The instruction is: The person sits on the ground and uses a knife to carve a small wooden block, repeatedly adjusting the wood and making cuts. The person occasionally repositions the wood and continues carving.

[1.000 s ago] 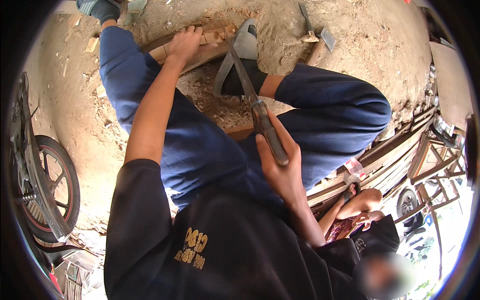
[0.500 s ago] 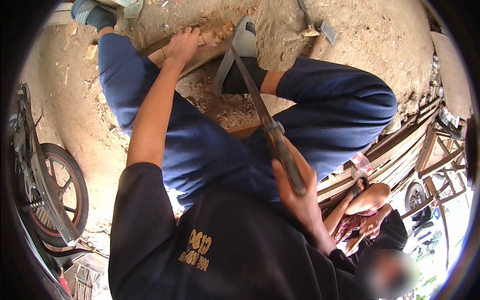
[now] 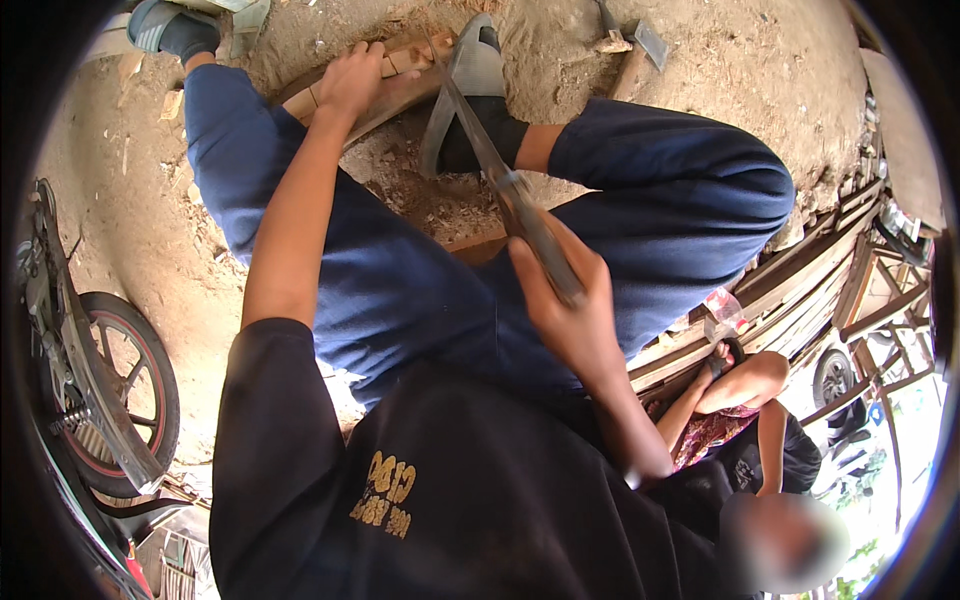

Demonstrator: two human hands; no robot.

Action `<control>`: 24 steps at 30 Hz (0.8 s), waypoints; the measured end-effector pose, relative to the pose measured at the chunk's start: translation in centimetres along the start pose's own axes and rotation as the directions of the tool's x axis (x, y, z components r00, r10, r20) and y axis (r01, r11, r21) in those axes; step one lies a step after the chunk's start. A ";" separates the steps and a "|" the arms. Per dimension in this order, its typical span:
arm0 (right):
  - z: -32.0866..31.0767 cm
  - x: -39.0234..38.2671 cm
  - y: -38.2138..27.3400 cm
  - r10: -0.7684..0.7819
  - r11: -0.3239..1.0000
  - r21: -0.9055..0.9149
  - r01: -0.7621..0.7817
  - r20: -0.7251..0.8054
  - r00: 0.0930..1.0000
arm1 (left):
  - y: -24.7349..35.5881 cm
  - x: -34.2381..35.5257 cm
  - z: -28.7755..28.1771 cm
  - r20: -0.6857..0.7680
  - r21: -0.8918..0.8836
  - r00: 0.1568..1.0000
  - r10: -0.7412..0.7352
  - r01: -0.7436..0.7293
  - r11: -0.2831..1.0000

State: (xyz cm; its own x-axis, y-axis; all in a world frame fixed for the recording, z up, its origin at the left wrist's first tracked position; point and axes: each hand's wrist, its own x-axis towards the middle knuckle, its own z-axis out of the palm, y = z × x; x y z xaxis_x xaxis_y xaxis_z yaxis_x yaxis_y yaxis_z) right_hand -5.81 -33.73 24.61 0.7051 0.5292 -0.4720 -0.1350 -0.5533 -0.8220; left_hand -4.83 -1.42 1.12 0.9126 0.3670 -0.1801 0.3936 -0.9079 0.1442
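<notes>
My right hand (image 3: pixel 565 290) is wrapped round the straight wooden handle of a handsaw (image 3: pixel 485 150). Its long narrow blade slants away and to the left, its far end at a reddish-brown wooden piece (image 3: pixel 405 60) between my feet. Several evenly spaced lines run across that wood. My left hand (image 3: pixel 350 82) grips the wood from above, fingers curled over it, left of the blade. A grey sandal (image 3: pixel 472 75) on my right foot sits against the wood's right end. The blade's teeth are too small to make out.
A hammer-like tool with a grey metal head (image 3: pixel 652 45) lies on the dirt floor at the far right. A motorcycle wheel (image 3: pixel 125 390) stands at left. Stacked planks (image 3: pixel 800 265) lie at right, with another person (image 3: pixel 745 400) seated beside them. Wood scraps dot the ground.
My right hand has pushed the saw forward and a little left, its handle now farther from my body. My left hand keeps its hold on the wood.
</notes>
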 end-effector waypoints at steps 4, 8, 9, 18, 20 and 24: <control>-1.1 -2.7 -0.8 -0.065 0.998 -0.006 0.065 -0.076 0.995 | 0.2 -0.2 -0.6 -0.001 0.054 1.000 -0.004 0.004 0.999; -0.5 -2.1 0.4 -0.062 0.998 0.010 0.063 -0.067 0.996 | -0.1 -0.1 -0.1 -0.064 0.022 0.998 0.005 -0.004 1.000; 0.1 -0.7 -0.3 -0.030 0.999 -0.015 0.029 -0.045 0.999 | -0.1 0.0 0.1 -0.054 -0.007 0.998 0.012 -0.013 1.000; -1.2 -2.3 0.0 -0.090 0.996 -0.030 0.088 -0.077 0.993 | -0.3 -0.1 0.4 -0.040 0.010 0.999 0.013 -0.013 1.000; 0.1 1.5 -0.2 -0.036 0.998 -0.047 0.035 -0.027 0.999 | -0.3 0.0 0.5 -0.045 -0.011 0.999 0.021 -0.022 1.000; -0.5 -1.8 0.6 -0.053 0.998 0.013 0.054 -0.003 0.999 | 0.0 -0.3 -0.1 -0.032 0.014 0.999 0.003 -0.003 1.000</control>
State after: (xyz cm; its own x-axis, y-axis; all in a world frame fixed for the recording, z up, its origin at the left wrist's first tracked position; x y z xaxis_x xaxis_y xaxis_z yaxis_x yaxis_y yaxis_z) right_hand -6.85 -35.32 25.17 0.7131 0.5564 -0.4265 -0.1061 -0.5158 -0.8501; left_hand -5.06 -1.52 1.30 0.9170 0.3703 -0.1481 0.3893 -0.9117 0.1312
